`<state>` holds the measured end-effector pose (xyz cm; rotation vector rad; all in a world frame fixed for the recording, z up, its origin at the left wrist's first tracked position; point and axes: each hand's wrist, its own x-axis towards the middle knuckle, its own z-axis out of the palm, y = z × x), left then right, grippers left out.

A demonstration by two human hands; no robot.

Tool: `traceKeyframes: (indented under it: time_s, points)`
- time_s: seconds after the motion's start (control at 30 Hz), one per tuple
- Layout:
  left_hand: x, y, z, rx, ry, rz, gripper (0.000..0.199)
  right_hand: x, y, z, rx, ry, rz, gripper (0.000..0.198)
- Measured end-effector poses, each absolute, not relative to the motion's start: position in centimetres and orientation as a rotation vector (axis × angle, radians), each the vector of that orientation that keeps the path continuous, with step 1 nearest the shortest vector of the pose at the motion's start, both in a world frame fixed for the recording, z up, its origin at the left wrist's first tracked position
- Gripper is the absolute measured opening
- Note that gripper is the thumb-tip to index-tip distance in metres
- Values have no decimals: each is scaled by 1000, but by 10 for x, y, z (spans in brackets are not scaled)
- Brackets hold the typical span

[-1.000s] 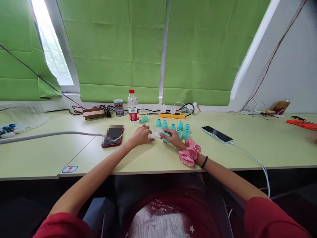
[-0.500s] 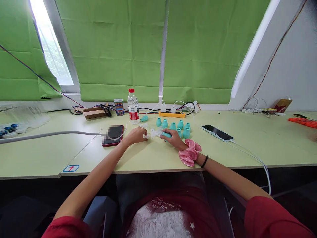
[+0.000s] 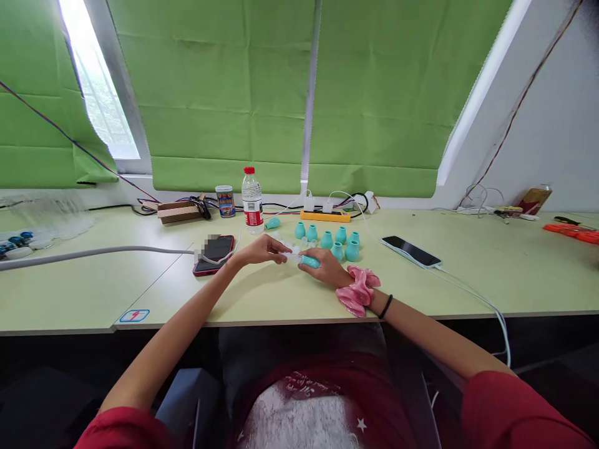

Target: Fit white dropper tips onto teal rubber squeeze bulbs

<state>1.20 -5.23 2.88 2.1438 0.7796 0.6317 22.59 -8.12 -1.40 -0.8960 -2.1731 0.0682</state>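
In the middle of the table, my right hand is closed around a teal rubber bulb that lies sideways, its neck pointing left. My left hand pinches a small clear plastic tip between thumb and fingers. The tip meets the mouth of the bulb; how deep it sits cannot be made out. Several teal bulbs stand upright just beyond my right hand. Small clear plastic pieces lie between them and my hands. One more teal bulb lies on its side near the bottle.
Left of my hands lies a red-edged phone with a cable. A water bottle, a can and a cardboard box stand at the back. A power strip sits behind the bulbs. Another phone is charging on the right.
My left hand has picked up a clear tip and moved right, bringing it to the bulb. My right hand has turned the bulb's neck toward it.
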Motion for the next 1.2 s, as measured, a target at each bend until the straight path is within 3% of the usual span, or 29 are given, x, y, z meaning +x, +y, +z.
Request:
traceKeyframes:
  time_s: [0.4, 0.87, 1.07, 1.2]
  points:
    - [14, -49, 14, 1852, 697, 672, 41, 225, -84, -17, -927, -2340, -240, 29]
    - [19, -53, 10, 1682, 725, 831, 47, 216, -87, -7, -923, -2050, 615, 23]
    - [20, -47, 13, 1641, 681, 962, 58, 217, -82, 4, -901, -2061, 407, 15]
    - [16, -38, 6, 2047, 1114, 1165, 56, 247, -64, 24, -924, -1722, 230, 27]
